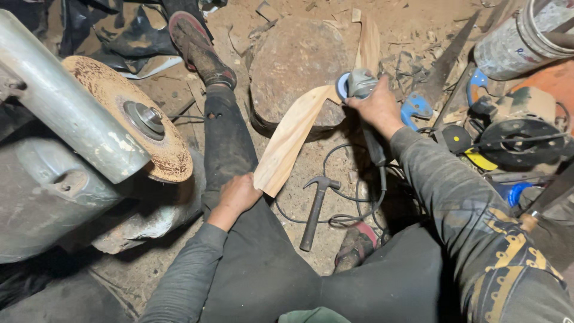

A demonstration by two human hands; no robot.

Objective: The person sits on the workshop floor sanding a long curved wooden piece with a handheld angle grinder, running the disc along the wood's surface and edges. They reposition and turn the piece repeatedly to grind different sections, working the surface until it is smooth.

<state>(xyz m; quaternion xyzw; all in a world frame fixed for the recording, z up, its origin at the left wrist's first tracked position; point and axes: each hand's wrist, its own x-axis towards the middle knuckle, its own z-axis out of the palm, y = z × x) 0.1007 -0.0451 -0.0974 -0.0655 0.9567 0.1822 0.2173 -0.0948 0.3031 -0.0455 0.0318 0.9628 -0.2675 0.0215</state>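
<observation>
A pale, curved wooden piece (297, 133) lies across a round stump (293, 66), bent like a boomerang. My left hand (237, 195) grips its near end against my left leg. My right hand (378, 106) holds a grey and blue angle grinder (357, 85), whose disc rests on the bend of the wood. The grinder's black cable (359, 200) loops over the dirt floor between my legs.
A claw hammer (315, 208) lies on the ground between my legs. A large rusty sanding disc (133, 116) on a grey machine stands at the left. Tools, a saw blade (448, 60), a bucket (526, 36) and a black machine (520, 137) crowd the right.
</observation>
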